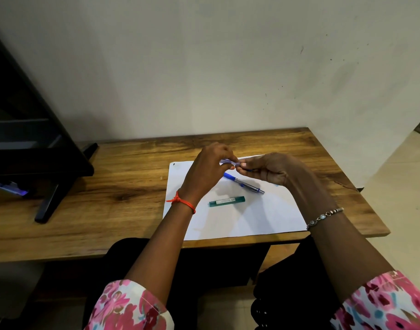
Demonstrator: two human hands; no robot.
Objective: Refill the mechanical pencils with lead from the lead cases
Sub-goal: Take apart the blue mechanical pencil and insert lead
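I see a slim translucent bluish tube [229, 161], pencil or case I cannot tell, held level above the sheet. The left hand [207, 173] pinches one end in curled fingers, and the right hand [273, 170] meets the other end, its fingertips closed on a thin dark-blue piece [249, 170]. Beneath them, untouched on a white paper sheet [263, 217], lie a blue-and-silver mechanical pencil [244, 183] and, nearer me, a dark green rectangular lead case [226, 201]. The sheet rests on a brown wood-grain table [109, 186] against a scuffed off-white wall [204, 67], with a black stand [49, 163] at the left.
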